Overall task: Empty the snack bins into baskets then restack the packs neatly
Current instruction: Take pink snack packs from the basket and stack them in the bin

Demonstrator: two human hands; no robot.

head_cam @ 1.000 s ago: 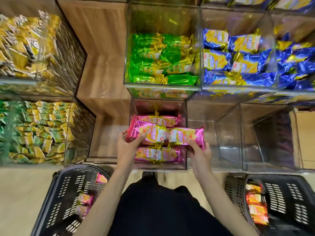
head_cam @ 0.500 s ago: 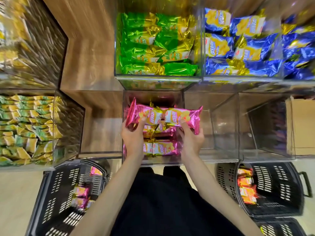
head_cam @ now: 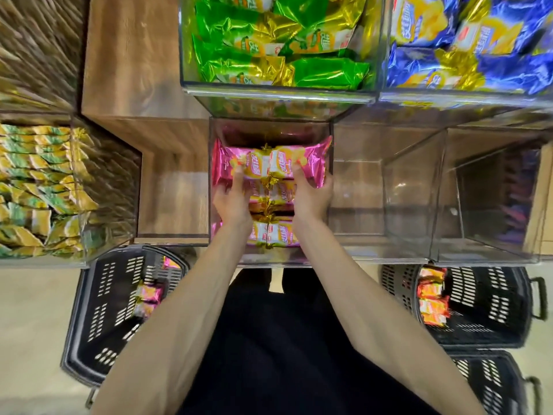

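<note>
Since a second ago: left hand [head_cam: 232, 202] and right hand [head_cam: 312, 196] each pinch a glossy pink foil snack pack [head_cam: 227, 163], now deeper inside clear acrylic bin [head_cam: 269, 260]; restacking likely continuing.

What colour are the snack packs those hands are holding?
Shiny pink packs with yellow-orange centres and gold crimped ends; the head view shows it best.
</note>
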